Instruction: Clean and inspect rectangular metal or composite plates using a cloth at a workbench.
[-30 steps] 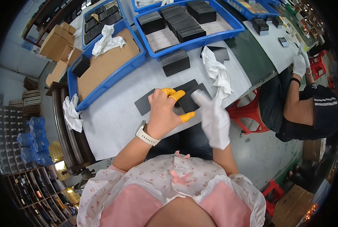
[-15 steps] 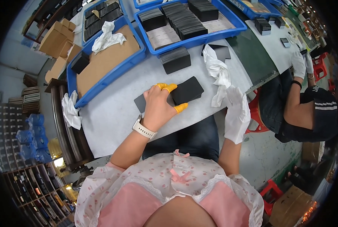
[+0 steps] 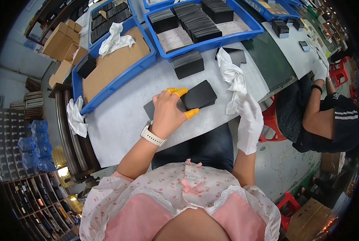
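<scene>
My left hand (image 3: 168, 109), with yellow finger cots on its thumb and fingers, grips a small stack of thin black rectangular plates (image 3: 200, 94) low over the white-covered table. Part of a dark plate (image 3: 149, 108) shows beside that hand, partly hidden by it. My right hand (image 3: 249, 122), in a white glove, is at the table's front edge, its fingers closed on the lower end of a crumpled white cloth (image 3: 230, 72). Under the cloth's far end lie loose dark plates (image 3: 236, 55). A block of black plates (image 3: 187, 64) stands on edge beyond my left hand.
A blue tray (image 3: 169, 51) with rows of black plates stands at the back. Another blue tray (image 3: 87, 107), lined with brown board, is at the left, with a white cloth (image 3: 116, 40) in it. A co-worker (image 3: 322, 112) sits on the right by a red stool (image 3: 270, 124).
The gloved right hand's fingers have curled from fairly straight to bent around the end of the cloth. My left hand and its plates have stayed nearly in place.
</scene>
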Available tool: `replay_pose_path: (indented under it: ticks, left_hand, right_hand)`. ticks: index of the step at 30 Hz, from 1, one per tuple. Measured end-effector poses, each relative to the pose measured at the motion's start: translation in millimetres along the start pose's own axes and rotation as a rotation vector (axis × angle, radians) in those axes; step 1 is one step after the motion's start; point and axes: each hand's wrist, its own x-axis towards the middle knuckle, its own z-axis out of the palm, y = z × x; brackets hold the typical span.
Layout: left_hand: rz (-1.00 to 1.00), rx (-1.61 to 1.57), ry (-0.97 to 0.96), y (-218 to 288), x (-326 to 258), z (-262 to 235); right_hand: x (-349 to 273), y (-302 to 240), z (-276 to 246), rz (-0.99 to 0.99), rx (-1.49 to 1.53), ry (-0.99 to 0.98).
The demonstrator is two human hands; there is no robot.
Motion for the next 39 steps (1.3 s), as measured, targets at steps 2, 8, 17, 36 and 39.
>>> replay_pose_path:
  ticks: [2, 8, 17, 36, 39]
  left_hand:
    - [-0.005, -0.109, -0.023, 0, 1, -3]
    - [-0.053, -0.317, -0.054, 2, 1, -2]
    - [0.101, -0.014, 0.177, 7, -8, -12]
    - [0.268, -0.164, -0.024, 69, -30, -8]
    - [0.254, -0.184, -0.002, 69, -29, -11]
  right_hand:
    - [-8, -22, 23, 0.032, -0.038, -0.119]
    - [7, -21, 73, 0.013, -0.081, -0.471]
    - [-17, -21, 43, -0.042, 0.067, -0.076]
    - [15, -19, -5, -0.110, -0.382, 0.214]
    - [19, -26, -24, -0.077, -0.297, 0.235]
